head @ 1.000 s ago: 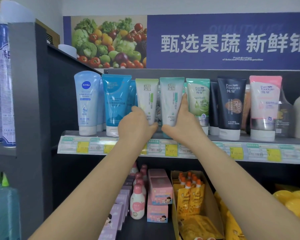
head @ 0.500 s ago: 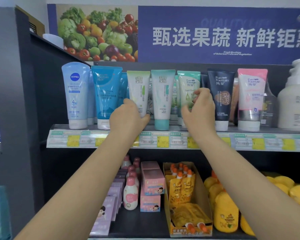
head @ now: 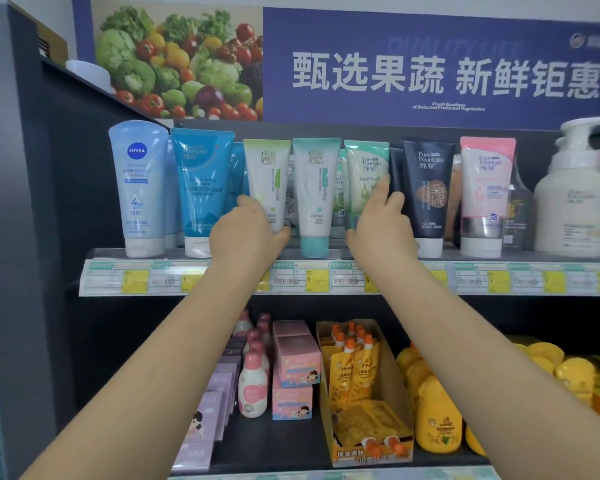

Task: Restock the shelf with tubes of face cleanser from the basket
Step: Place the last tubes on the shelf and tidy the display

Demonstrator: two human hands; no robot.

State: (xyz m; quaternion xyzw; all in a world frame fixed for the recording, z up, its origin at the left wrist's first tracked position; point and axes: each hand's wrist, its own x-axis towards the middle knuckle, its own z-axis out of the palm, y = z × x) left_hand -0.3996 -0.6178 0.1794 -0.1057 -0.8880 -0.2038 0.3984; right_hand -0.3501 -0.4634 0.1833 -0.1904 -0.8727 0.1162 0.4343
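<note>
On the top shelf the tubes stood in a row on their caps. The left hand held the bottom of the white and green tube, fingers curled round it. Next stood the teal-capped tube, untouched. The right hand held the mint green tube, fingers and thumb round it.

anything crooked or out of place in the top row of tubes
Mostly neat: the tubes stand cap-down in a row. The mint green Pure Fountain tube leans slightly, where the right hand grips it. The left hand holds the white-and-green tube. No spill or damage shows.
</note>
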